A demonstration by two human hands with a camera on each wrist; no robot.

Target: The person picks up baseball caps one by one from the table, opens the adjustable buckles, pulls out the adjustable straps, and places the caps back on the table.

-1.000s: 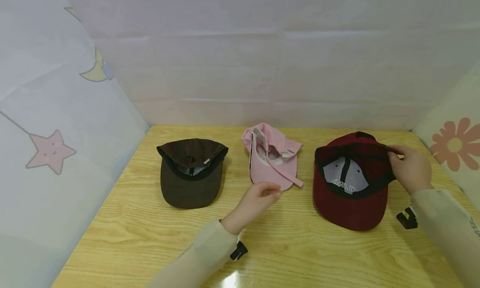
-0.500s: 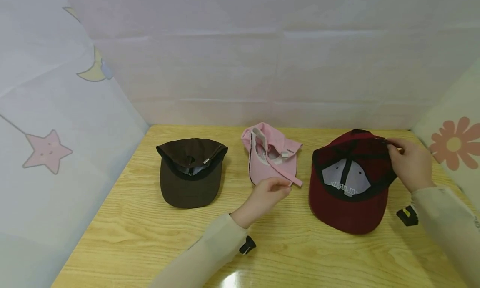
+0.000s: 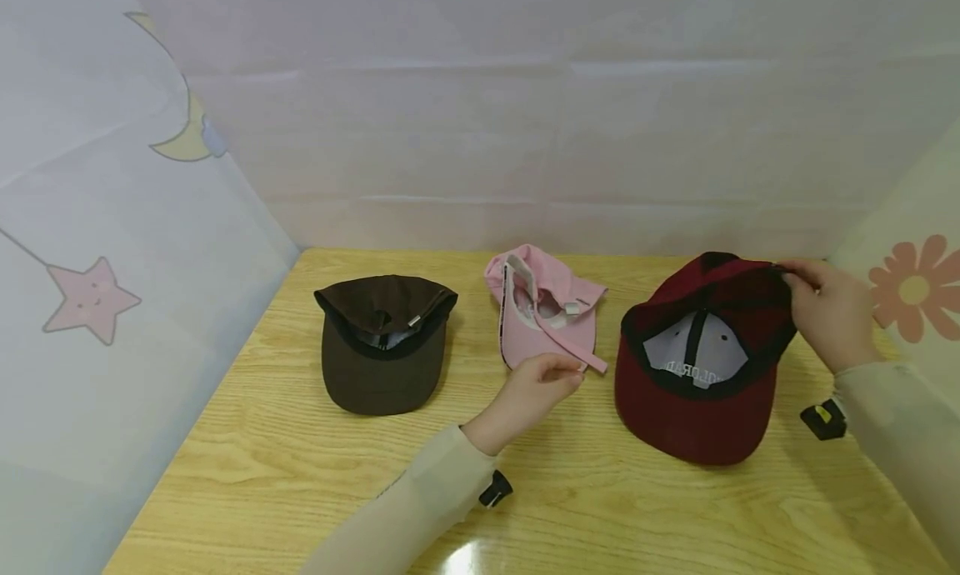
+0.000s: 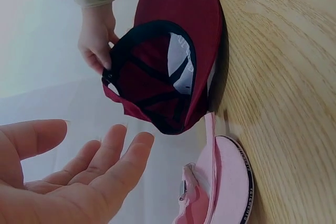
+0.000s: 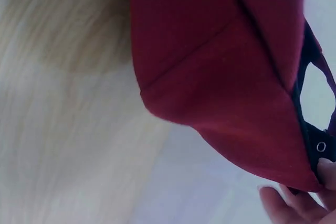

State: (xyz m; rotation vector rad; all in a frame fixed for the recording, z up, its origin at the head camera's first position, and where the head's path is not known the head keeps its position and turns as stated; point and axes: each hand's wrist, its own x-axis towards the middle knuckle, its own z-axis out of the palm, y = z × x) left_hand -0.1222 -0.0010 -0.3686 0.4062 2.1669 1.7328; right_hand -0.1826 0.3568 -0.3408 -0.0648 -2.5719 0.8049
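At the right of the table, my right hand (image 3: 836,312) pinches the back edge of a dark red baseball cap (image 3: 697,425), by its strap opening. The cap stands with its hollow inside facing me and its brim toward the front. In the right wrist view, thumb and fingertips (image 5: 275,203) hold the rim near a metal eyelet. My left hand (image 3: 525,400) hovers by the brim of a pink cap (image 3: 551,333), with nothing in its grasp. The left wrist view shows its fingers (image 4: 123,166) loosely bent and apart from the red cap.
A dark brown cap (image 3: 382,383) lies at the left of the wooden table (image 3: 247,475), brim toward me. The pink cap's loose strap (image 3: 570,350) hangs across its brim. Pale printed cloth (image 3: 450,142) walls the back and sides.
My right hand has lifted the back of the red cap slightly, and the cap has turned and shifted a little left. My left hand moved right and up, then stayed still.
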